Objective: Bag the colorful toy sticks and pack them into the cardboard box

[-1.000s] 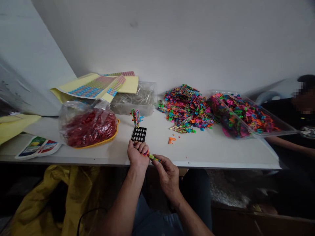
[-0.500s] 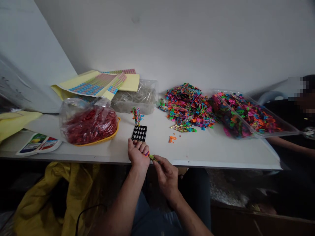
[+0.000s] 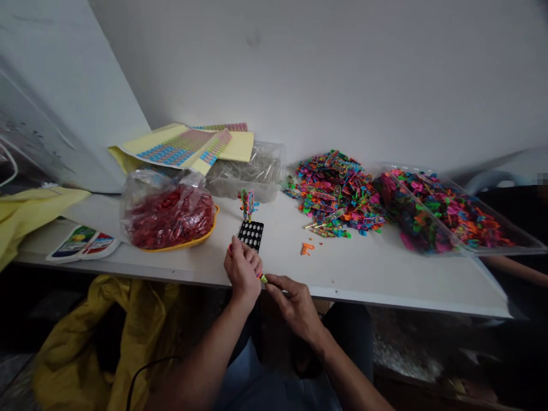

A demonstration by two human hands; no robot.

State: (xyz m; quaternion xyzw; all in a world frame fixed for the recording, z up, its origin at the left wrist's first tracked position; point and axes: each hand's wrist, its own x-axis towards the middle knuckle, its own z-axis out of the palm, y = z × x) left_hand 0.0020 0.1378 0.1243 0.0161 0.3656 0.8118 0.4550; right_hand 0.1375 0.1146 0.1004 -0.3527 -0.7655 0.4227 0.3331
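Yellow-green piece (image 3: 264, 279) between left grip (image 3: 243, 273) and right grip (image 3: 296, 304)

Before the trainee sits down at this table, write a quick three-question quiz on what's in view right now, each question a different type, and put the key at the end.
1. Which hand pinches the yellow-green piece between finger and thumb?
2. True or false: the orange piece lies on the white table, apart from the colourful heap.
3. Fill in the missing colour: the basket under the bag of red pieces is ____.

Key:
1. The right hand.
2. True.
3. Yellow.
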